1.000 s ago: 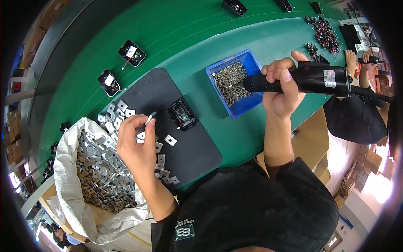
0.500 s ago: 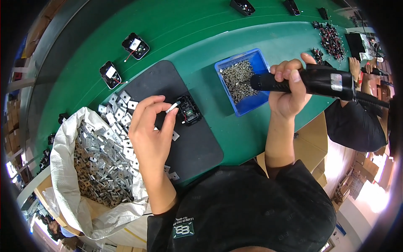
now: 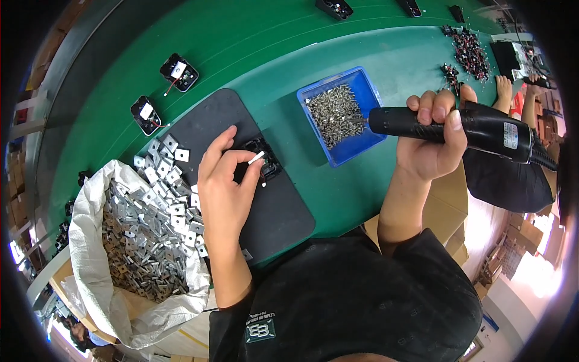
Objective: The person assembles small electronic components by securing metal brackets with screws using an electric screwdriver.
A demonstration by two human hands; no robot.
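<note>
Between thumb and forefinger, my left hand (image 3: 228, 181) pinches a small silvery metal plate (image 3: 256, 158). It is right over a black plastic housing (image 3: 271, 163) with a circuit board and thin wires, which lies on a dark grey mat (image 3: 274, 208) and is partly hidden by my fingers. My right hand (image 3: 431, 136) grips a black electric screwdriver (image 3: 449, 127) held level, its bit pointing left. The bit tip reaches the screws (image 3: 333, 114) in a blue bin (image 3: 341, 158); whether a screw sits on it is too small to tell.
A white woven sack (image 3: 90, 241) full of square metal plates (image 3: 148, 241) stands at the left, plates spilling onto the mat. Two black housings (image 3: 180, 72) with white plates lie beyond the mat. At the far right are wired parts (image 3: 470, 54) and a co-worker's hands (image 3: 504, 90).
The screwdriver has shifted right and slightly down, uncovering its bit over the screws. My left hand has moved slightly right with the plate. The housings beyond the mat have shifted left in view.
</note>
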